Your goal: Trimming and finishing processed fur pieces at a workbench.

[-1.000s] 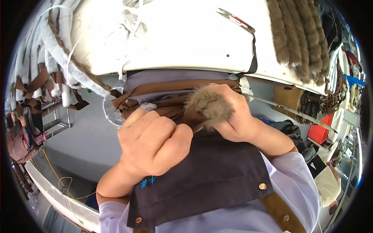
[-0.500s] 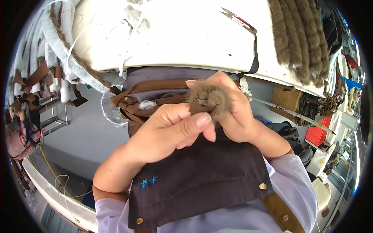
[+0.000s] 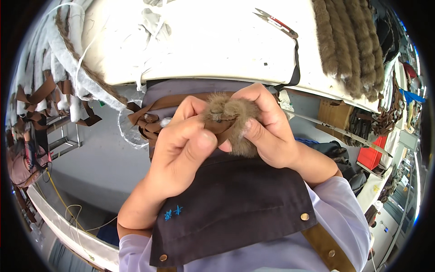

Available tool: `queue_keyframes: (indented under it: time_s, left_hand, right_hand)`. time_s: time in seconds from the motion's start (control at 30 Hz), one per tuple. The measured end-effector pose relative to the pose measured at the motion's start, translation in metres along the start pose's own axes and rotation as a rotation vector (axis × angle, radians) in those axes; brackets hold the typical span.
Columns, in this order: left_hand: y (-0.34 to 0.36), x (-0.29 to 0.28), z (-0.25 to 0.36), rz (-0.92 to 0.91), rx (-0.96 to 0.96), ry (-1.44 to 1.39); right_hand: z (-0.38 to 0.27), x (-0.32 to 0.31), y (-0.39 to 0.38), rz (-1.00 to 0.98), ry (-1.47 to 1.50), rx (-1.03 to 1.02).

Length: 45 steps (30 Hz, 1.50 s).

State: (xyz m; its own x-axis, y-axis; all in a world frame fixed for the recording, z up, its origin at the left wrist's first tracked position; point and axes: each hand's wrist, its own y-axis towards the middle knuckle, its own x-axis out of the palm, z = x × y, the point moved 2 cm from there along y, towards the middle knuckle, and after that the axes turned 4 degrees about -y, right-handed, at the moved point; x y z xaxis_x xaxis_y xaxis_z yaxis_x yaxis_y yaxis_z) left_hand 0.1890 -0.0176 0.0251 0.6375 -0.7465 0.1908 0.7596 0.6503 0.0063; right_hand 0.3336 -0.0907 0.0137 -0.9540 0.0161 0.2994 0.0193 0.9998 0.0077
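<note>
Between my hands, in front of the dark apron [image 3: 231,199], is a piece of brown fur [image 3: 240,115] with a flat brown ribbon [image 3: 216,128] at its left end. My left hand [image 3: 183,145] is closed on that ribboned end, its thumb bent above the fingers. My right hand [image 3: 274,131] grips the fur from the other side, thumb pressed into the pile and fingers behind it. Part of the right fingers is hidden by the fur. More brown ribbon [image 3: 165,103] lies across my lap behind the left hand.
Beyond my lap stands a white table [image 3: 204,50] with red-handled thread snips [image 3: 275,21] on a black strap. Brown fur strips [image 3: 346,45] hang over its right side. White-backed strips [image 3: 54,63] with brown ribbons hang at left. A red box [image 3: 372,153] stands at right.
My left hand has risen, its fingers shifting to the fur's left end. The fur has turned and opened, showing more ribbon, while my right thumb has come onto its front.
</note>
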Motion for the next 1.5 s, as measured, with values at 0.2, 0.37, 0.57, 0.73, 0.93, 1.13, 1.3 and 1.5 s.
queue_keyframes:
  time_s: [0.2,0.37,0.57,0.73,0.93,1.13,1.3,1.5]
  left_hand:
    - [0.000,0.008,0.000,-0.035,-0.116,-0.232]
    - [-0.001,0.003,0.002,-0.056,-0.015,-0.176]
    - [-0.003,0.002,0.003,-0.006,0.146,-0.033]
    - [-0.009,0.003,0.005,0.092,0.176,0.060]
    - [-0.007,0.001,0.000,0.113,0.210,0.059]
    - [-0.014,-0.001,-0.007,0.332,-0.008,-0.285]
    - [-0.014,0.001,-0.003,0.264,0.078,-0.129]
    - [-0.016,0.002,0.002,0.226,-0.029,-0.194]
  right_hand:
    - [0.005,-0.003,0.003,-0.019,0.160,0.112]
    - [-0.027,-0.035,0.028,-0.030,-0.929,-0.163]
    - [-0.012,-0.120,0.064,0.416,-1.892,-0.220]
    - [-0.011,-0.131,0.074,0.352,-1.863,0.016]
    - [-0.023,-0.092,0.053,0.148,-0.493,0.206]
    - [-0.017,0.008,-0.015,-0.227,0.508,0.474]
    - [-0.026,0.020,-0.015,-0.289,0.562,0.495]
    - [-0.016,0.029,-0.016,-0.278,0.502,0.511]
